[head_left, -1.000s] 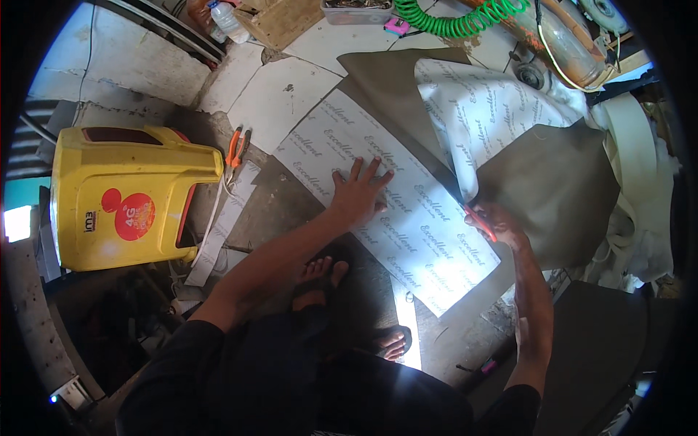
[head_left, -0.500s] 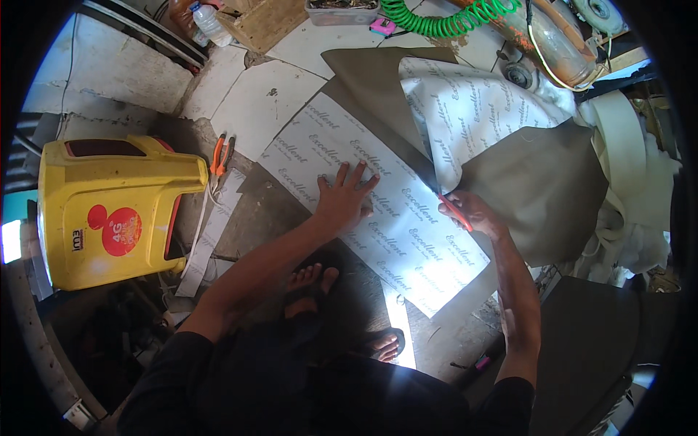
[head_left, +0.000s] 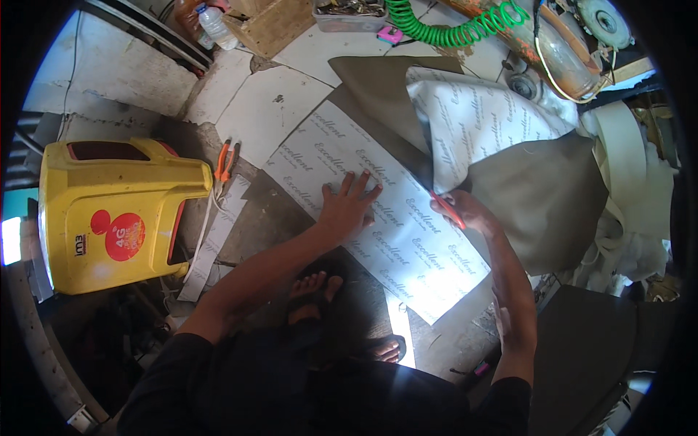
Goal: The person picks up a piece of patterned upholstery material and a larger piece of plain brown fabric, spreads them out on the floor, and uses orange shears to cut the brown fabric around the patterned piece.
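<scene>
The person is crouching over a long white printed backing sheet of upholstery material (head_left: 378, 218) that is lying flat on the floor, running away from their feet toward a heap of the same stuff. The left hand (head_left: 347, 207) is pressing down on the sheet with its fingers (head_left: 361, 183) spread wide and flat, holding nothing, just pinning the sheet. Just beyond those fingertips the sheet is carrying on toward the pale tiled floor (head_left: 269, 109).

The right hand (head_left: 465, 211) is curling narrow around a slim red tool (head_left: 446, 210), which looks like a cutter or marker; I cannot tell which. Its tip is lying at the sheet's far edge, where the grey-brown faced side (head_left: 538, 203) is folding up and over.

To my eye this material is going to handle as limp and fairly light: it is draping and creasing freely in the heap past the right-hand fingers, so it will likely slide or pucker unless pinned. The flat stretch between the two hands looks like the sensible place to be holding it, palm down near the working edge, rather than pinching a corner.

Off to the left of the left-hand fingers, well apart, a yellow plastic stool (head_left: 109, 211) is lying on its side, with orange-handled pliers (head_left: 225, 160) near it.
</scene>
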`<state>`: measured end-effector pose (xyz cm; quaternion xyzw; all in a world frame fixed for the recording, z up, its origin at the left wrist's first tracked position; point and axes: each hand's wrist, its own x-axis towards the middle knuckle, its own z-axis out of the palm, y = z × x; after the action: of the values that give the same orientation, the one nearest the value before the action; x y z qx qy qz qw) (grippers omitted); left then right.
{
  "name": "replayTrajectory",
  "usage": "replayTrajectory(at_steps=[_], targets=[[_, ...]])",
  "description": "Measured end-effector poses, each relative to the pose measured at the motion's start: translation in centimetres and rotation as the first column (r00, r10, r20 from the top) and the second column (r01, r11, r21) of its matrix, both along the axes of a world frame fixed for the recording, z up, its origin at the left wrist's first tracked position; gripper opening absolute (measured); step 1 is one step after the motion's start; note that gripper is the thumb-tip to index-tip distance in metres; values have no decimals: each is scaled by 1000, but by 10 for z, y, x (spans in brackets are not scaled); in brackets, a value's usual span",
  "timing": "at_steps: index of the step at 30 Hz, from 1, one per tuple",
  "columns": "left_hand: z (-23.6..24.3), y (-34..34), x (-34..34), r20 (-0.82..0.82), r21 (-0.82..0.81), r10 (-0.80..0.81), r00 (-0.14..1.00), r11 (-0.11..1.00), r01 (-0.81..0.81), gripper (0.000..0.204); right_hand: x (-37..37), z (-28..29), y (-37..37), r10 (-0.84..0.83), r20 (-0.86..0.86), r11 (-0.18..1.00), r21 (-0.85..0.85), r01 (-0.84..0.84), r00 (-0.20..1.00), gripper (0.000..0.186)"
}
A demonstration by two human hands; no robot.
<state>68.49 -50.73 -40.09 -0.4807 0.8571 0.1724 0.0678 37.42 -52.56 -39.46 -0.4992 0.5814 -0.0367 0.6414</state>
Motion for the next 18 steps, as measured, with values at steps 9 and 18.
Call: replayTrajectory(at_steps=[9, 18], targets=[[0, 1, 1, 7, -16, -10, 1000, 1000, 10, 78, 21, 6, -20, 52, -86, 996, -74, -58, 995, 56], [2, -9, 6, -3, 10, 2, 1000, 1000, -2, 82, 44, 9, -41, 28, -116, 989, -140, -44, 993, 59]])
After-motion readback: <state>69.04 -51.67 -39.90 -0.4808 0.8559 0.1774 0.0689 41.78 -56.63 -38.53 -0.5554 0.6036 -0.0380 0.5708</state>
